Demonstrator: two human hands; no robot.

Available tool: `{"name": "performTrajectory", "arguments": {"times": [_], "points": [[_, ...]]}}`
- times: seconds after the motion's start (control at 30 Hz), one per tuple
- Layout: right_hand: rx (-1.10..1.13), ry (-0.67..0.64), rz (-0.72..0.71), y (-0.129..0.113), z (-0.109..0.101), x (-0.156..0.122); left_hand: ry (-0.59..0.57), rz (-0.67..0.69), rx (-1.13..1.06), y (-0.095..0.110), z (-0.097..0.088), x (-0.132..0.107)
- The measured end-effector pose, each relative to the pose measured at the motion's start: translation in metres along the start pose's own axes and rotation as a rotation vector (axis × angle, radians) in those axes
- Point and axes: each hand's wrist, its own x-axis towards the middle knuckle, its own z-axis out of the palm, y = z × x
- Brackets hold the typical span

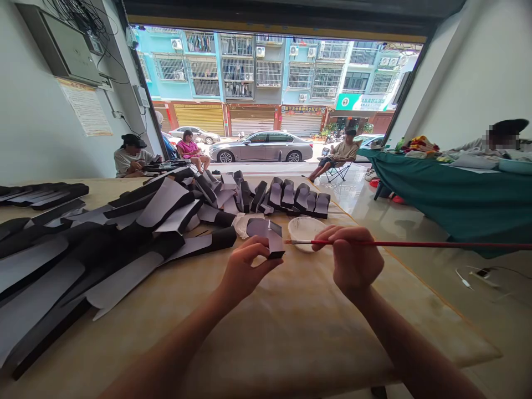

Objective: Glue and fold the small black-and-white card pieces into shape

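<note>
My left hand (245, 269) pinches a small black-and-grey folded piece (275, 238) between thumb and fingers, above the table. A long red-handled paintbrush (399, 244) lies level in my right hand (355, 257), whose fingers are closed round it near the bristle end. The bristles point left, close to the right edge of the folded piece; whether they touch it I cannot tell. Just behind the brush tip stands a white bowl (305, 223), partly covered by my right fingers. What the bowl holds is unclear.
Long black-and-grey pieces (124, 277) are heaped across the table's left side. A row of smaller similar pieces (295, 195) stands at the back. The tan table (291, 332) ends along a slanting right edge. Several people sit beyond, one behind a green-draped table (424, 194).
</note>
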Motion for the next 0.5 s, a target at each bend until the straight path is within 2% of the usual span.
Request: {"name": "performTrajectory", "arguments": {"times": [0.17,0.23,0.37,0.43,0.5], "points": [[-0.014,-0.168,0.081,0.0003,-0.0008,-0.0039,-0.001,-0.003,0.007,0.0003,0.0004,0.0001],[-0.022,-0.151,0.074,0.0014,-0.0024,-0.0036,0.002,-0.003,0.003,0.0000,0.0004,0.0001],[-0.035,-0.018,0.009,0.0022,-0.0052,0.0009,-0.003,-0.006,-0.019,0.0002,0.0006,0.0000],[-0.033,-0.056,0.019,0.0012,-0.0039,0.0009,-0.007,-0.006,-0.006,0.0005,0.0008,0.0001],[-0.039,-0.146,0.058,-0.0003,-0.0008,-0.0013,-0.014,-0.002,0.005,0.0005,0.0008,0.0002]]}}
